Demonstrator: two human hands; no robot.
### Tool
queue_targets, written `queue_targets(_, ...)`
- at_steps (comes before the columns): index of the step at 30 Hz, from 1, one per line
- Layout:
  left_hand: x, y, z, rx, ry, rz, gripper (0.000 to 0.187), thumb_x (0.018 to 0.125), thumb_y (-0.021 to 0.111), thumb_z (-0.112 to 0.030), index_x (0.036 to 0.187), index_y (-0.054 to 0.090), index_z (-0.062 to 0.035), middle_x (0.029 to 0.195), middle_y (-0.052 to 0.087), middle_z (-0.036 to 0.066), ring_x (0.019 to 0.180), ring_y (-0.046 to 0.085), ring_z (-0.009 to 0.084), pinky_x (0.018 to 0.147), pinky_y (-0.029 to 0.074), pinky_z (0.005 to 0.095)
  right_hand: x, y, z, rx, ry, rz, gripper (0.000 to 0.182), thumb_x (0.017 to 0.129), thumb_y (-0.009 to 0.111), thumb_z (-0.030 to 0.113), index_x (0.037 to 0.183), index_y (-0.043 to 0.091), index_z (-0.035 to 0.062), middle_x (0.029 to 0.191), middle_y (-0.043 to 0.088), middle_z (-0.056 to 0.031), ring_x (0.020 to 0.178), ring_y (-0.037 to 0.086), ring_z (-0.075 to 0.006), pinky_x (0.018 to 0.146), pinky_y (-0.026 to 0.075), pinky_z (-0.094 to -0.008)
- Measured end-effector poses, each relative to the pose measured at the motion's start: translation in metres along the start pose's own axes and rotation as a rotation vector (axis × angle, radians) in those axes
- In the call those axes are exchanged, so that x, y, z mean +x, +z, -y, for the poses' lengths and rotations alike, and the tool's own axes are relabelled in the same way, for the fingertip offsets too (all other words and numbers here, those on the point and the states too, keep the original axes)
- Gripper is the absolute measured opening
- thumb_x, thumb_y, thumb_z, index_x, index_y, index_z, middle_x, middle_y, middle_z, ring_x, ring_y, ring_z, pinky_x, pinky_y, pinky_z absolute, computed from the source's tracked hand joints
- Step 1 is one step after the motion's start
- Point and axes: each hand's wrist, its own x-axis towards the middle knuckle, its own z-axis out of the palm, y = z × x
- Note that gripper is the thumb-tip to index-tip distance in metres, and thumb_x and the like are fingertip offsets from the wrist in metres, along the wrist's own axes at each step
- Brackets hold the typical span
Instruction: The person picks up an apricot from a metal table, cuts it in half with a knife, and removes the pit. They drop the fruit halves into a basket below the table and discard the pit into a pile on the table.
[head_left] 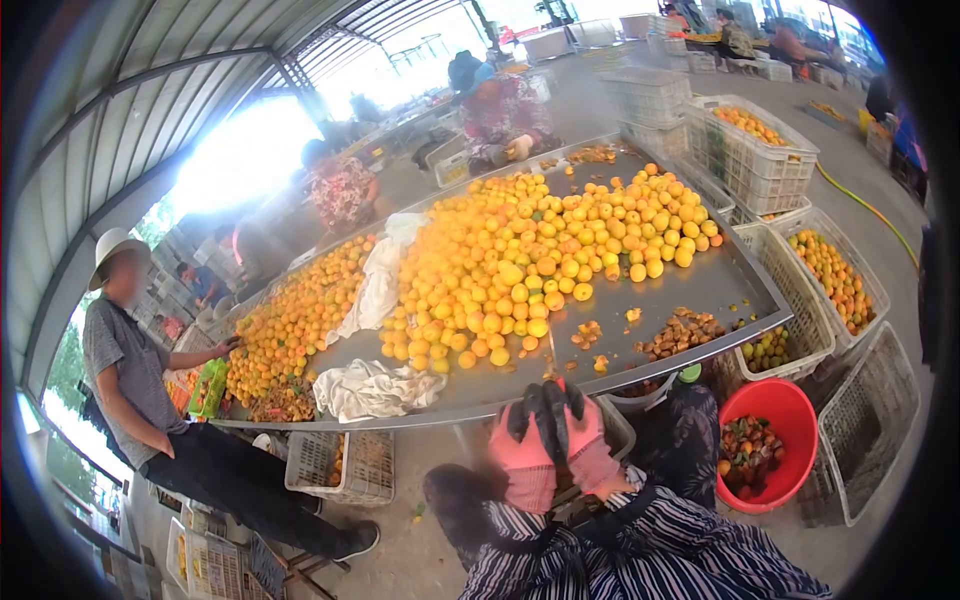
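Observation:
My left hand (522, 450) and my right hand (583, 440), in pink gloves with dark fingers, are together at the near edge of a metal table (650, 303). Their fingers are closed around something I cannot make out; a small red tip shows between them. Beyond them a big heap of orange-yellow fruit (500, 270) covers much of the table. Brown pulpy scraps (683, 332) lie right of my hands, with smaller bits (587, 334) just ahead. A crumpled white cloth (375, 390) rests on the near edge to the left.
A red bucket (767, 445) of scraps stands at the right, beside an empty crate (872, 425) and crates of fruit (830, 270). A person in a white hat (125, 370) stands at the left end, one hand at the fruit. Other people sit across the table.

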Motion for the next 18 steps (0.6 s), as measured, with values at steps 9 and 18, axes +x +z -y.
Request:
queue_targets(9,-0.012,0.011,-0.022,0.375,0.448,0.037,0.019,0.078,0.059,-0.022,0.087,0.060,-0.0048,0.083,0.060,0.009,0.074,0.059,0.0300,0.065,0.046,0.0336,0.009,-0.021,0.012,0.064,-0.074,0.018,0.020,0.085,0.055,0.017,0.098,0.056,0.0009,0.083,0.061,-0.0090,0.079,0.057,-0.0131,0.071,0.045,-0.0284)
queue_targets(18,-0.017,0.001,-0.014,0.441,0.564,0.154,0.029,0.062,0.067,-0.017,0.088,0.061,-0.0060,0.083,0.057,0.013,0.072,0.059,0.0292,0.063,0.047,0.0346,0.004,-0.054,-0.043,1.328,0.511,0.289,0.038,0.089,0.043,0.032,0.114,0.049,0.0038,0.108,0.056,-0.0104,0.097,0.054,-0.0204,0.084,0.044,-0.0325)
